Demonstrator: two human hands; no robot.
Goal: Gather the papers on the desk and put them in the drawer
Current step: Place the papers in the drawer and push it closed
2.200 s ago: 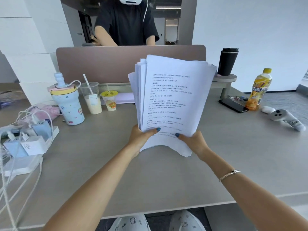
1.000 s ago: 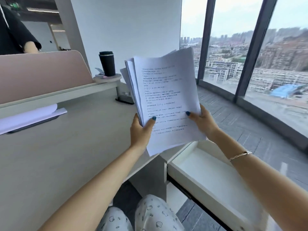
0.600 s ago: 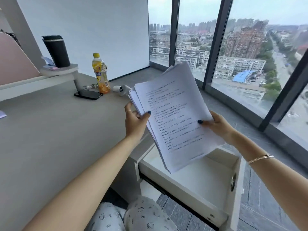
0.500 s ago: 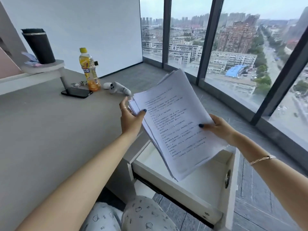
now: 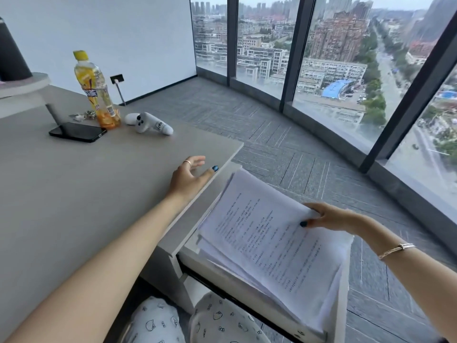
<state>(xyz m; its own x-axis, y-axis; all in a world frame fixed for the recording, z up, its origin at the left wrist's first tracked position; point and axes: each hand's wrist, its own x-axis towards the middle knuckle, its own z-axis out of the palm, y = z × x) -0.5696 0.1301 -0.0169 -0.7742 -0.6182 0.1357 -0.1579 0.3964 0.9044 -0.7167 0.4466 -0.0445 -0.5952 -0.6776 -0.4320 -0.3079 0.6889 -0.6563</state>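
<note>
A thick stack of printed white papers [image 5: 269,241] lies tilted over the open white drawer [image 5: 237,293] at the desk's right end, covering most of its inside. My right hand [image 5: 329,216] grips the stack's far right edge, thumb on top. My left hand [image 5: 189,175] hovers over the desk corner [image 5: 222,154] with fingers spread and holds nothing. Whether the stack rests on the drawer's bottom is hidden.
On the grey desk stand a yellow drink bottle [image 5: 96,92], a black phone [image 5: 78,132] and a white controller [image 5: 150,122]. A black tumbler [image 5: 11,58] stands on a raised shelf at far left. Floor-to-ceiling windows curve around the right side. My knees sit under the desk edge.
My left hand has let go of the stack and moved back over the desk corner. My right hand alone has lowered the papers down over the open drawer.
</note>
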